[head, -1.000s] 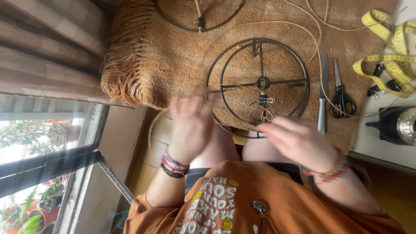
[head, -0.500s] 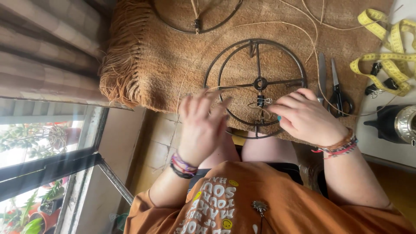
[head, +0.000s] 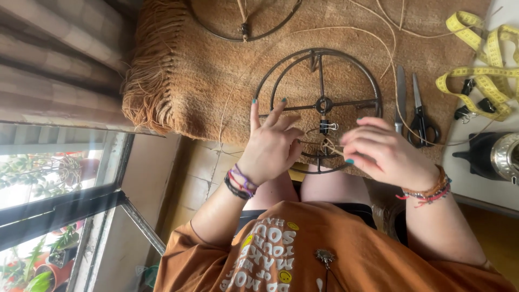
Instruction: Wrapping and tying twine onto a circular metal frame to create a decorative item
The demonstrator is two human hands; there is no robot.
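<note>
Both hands [head: 324,147] now together over wire ring [head: 319,111].

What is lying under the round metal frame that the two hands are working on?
Under the metal frame lies a brown woven mat with a fringed edge. The left hand and right hand cover the frame's near rim, so what is beneath there cannot be seen.

Orange printed shirt, beaded wrist bracelets, teal nails.
</note>
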